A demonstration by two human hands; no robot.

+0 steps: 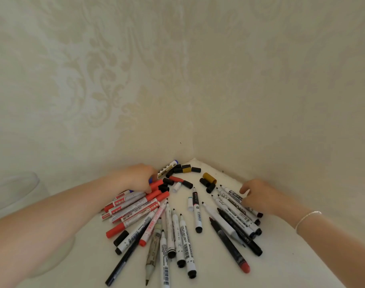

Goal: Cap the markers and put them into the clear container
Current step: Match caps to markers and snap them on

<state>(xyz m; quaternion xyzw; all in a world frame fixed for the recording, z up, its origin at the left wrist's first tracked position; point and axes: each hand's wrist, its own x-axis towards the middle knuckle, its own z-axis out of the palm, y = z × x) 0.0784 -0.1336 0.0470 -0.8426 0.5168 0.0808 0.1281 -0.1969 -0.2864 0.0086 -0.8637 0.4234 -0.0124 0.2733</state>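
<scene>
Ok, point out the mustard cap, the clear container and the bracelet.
mustard cap point(210, 178), head view, middle of its side.
clear container point(15, 190), head view, its glass wall at the left edge.
bracelet point(308, 217), head view, the chain across the wrist.

I read "WHITEBOARD MARKER" along the white marker point(187, 245) nearest me. "WHITEBOARD" shows on two white markers point(235, 206) under my right hand point(258, 197). Other barrels carry print and barcodes I cannot read.

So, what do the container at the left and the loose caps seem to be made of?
Container: clear glass or plastic, glossy; the wall shows through it, and I cannot tell which. Caps: probably opaque moulded plastic with a dull sheen, in black, ochre and red.
</scene>
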